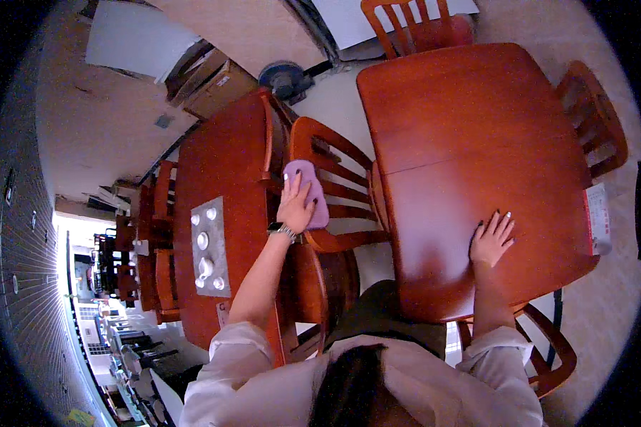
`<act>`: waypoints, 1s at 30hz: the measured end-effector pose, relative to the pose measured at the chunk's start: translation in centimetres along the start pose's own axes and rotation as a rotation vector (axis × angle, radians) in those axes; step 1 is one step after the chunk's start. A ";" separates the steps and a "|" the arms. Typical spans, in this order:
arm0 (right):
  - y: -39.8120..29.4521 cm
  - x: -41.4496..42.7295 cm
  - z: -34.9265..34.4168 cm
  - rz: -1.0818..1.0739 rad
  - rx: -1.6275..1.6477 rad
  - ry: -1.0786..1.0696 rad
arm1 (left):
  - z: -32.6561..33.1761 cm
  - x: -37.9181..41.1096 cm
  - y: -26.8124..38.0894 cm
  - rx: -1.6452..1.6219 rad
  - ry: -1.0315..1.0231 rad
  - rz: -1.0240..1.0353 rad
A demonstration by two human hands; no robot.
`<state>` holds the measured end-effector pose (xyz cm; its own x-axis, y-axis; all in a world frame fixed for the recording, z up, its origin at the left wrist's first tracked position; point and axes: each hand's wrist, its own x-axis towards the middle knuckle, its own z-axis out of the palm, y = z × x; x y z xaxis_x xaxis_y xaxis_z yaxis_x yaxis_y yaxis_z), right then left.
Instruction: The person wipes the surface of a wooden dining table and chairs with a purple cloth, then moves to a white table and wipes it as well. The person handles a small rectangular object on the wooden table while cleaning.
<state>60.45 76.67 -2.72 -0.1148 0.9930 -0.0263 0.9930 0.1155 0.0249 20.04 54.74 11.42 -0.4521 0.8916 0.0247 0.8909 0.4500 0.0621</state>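
My left hand (296,205) presses a folded purple cloth (314,197) against the top rail of a wooden chair (347,211). Its fingers are spread over the cloth, and a watch and a metal bracelet sit at the wrist. The chair's slatted back stands beside the near-left edge of a reddish-brown wooden table (475,123). Flat on that tabletop rests my right hand (491,241), fingers apart and holding nothing.
At left, another wooden table (224,155) bears a grey mat (211,205) with a small white tea set. More chairs (593,120) surround the right table. A boxed item (597,219) lies at its right edge. Cardboard boxes (221,80) and a fan (283,80) stand behind.
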 end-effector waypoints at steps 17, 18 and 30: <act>0.5 0.0 -1.2 -0.017 0.037 -0.034 | 2.6 -3.5 4.6 0.373 -0.267 0.519; 0.3 0.1 -1.4 -0.016 0.049 -0.041 | 1.3 -2.3 3.9 0.440 -0.425 0.480; 0.8 0.1 0.1 -0.040 0.080 0.010 | -0.2 -0.3 1.3 0.273 -0.208 0.148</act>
<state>61.23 76.88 -2.84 -0.1544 0.9879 -0.0153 0.9866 0.1534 -0.0561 21.32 55.01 11.71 -0.3237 0.9267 -0.1911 0.9376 0.2870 -0.1963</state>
